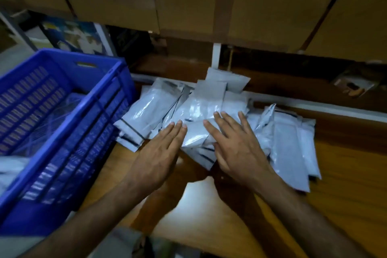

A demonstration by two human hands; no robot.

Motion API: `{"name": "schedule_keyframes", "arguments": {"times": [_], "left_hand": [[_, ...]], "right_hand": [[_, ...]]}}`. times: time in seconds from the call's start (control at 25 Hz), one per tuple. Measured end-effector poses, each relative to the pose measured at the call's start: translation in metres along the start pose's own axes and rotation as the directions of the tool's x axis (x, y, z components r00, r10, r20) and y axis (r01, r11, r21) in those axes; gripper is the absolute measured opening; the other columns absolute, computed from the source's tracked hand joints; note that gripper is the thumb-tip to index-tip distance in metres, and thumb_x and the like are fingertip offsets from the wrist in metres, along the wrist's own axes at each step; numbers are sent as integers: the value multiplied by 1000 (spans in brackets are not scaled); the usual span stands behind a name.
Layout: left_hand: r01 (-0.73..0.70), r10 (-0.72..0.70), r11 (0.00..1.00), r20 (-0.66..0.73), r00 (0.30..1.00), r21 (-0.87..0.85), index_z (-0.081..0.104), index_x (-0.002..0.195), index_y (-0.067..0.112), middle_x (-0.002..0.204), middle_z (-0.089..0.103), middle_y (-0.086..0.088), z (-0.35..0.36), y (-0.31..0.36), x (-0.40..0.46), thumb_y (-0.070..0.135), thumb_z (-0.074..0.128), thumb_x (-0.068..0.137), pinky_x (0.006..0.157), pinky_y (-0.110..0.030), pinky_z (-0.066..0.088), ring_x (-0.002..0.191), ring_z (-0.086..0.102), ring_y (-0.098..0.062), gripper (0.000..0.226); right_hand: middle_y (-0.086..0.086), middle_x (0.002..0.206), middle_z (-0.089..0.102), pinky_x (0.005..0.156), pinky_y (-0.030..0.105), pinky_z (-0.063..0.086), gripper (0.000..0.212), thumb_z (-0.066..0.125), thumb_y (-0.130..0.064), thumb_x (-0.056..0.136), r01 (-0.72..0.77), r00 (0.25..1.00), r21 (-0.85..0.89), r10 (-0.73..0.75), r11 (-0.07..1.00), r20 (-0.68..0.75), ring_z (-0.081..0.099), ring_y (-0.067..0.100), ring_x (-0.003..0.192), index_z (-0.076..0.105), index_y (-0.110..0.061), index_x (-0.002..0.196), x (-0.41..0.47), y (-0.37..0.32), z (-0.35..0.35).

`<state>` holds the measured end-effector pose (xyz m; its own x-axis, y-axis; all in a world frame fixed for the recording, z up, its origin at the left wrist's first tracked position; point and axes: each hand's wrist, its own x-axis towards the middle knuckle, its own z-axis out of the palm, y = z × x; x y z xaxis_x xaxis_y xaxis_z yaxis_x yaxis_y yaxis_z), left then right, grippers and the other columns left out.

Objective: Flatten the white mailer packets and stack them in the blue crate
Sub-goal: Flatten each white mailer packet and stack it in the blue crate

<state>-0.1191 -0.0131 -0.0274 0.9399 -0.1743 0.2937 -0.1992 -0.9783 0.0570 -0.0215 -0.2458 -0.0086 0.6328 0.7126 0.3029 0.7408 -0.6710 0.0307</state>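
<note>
Much of the scene was blurred, and the blue crate [62, 111] was cut off at the left and bottom edges, so its contents could hardly be made out beyond a pale, packet-like patch in its near-left corner. The white mailer packets [201, 111] lay in a loose, overlapping heap on the wooden desk [345, 184], just right of the crate; an exact count could not be taken, though roughly a dozen showed. They were glossy white plastic, some with dark strips near one end, several creased and puffed. Two bare hands were present. The left hand [159, 153] lay flat with straight fingers together, fingertips on the heap's near edge. The right hand [234, 146] pressed down on the packets with fingers spread apart. Brown cardboard boxes [209, 2] stood behind the desk.
</note>
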Motion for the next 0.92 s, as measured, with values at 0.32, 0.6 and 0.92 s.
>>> {"name": "schedule_keyframes", "arguments": {"times": [0.32, 0.6, 0.92], "left_hand": [[-186, 210, 977, 295, 932, -108, 21, 162, 15, 168, 19, -6, 36, -28, -127, 19, 50, 96, 127, -36, 8, 157, 6, -19, 72], [155, -60, 953, 341, 938, -259, 3, 164, 23, 170, -14, -4, 38, 6, -121, 51, 22, 106, 125, -37, -10, 157, -15, -19, 67], [171, -101, 969, 349, 932, -178, 21, 163, 22, 171, 8, -6, 65, 6, -116, 52, 25, 105, 126, -36, -6, 158, 2, -21, 65]], "right_hand": [[13, 160, 44, 125, 51, 28, 72, 68, -26, 92, -234, 958, 232, 183, 944, 220, 43, 29, 147, 39, -22, 158, -114, -127, 51], [10, 166, 34, 128, 50, 15, 61, 44, -44, 102, -398, 915, 331, 344, 855, 211, 27, 25, 155, 41, -23, 159, -111, -147, 63], [8, 171, 25, 125, 60, 14, 64, 38, -47, 102, -473, 873, 206, 423, 857, 244, 18, 24, 159, 31, -26, 163, -111, -157, 90]]}}
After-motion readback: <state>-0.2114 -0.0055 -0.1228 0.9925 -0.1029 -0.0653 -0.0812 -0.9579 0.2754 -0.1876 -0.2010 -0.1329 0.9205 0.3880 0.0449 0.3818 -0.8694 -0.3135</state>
